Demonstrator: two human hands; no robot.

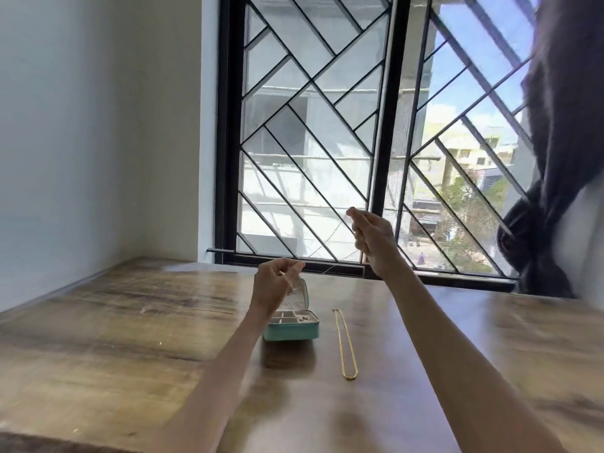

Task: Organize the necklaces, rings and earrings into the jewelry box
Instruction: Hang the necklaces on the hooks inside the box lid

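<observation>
Both hands are raised above the bench with fingers curled into pinches: the left hand (277,282) hovers just over the open lid of the box, and the right hand (371,238) is held higher and further right, in front of the window. A very thin, pale chain necklace (330,237) appears faintly as a line strung between the two pinches; whether each hand truly grips an end is too fine to confirm. Below the left hand stands the small teal, rectangular jewelry box (291,333), lid upright, its divided tray exposed; one compartment at the right holds a small metallic piece (304,318), probably a ring. Just beside the box, on its right and apart from it, a gold chain necklace (346,344) lies doubled on the brown wood-grain bench (130,338). As a judgement, the task is partly done: at least one small item is stored, the thin chain is in hand, and the gold chain remains outside.
</observation>
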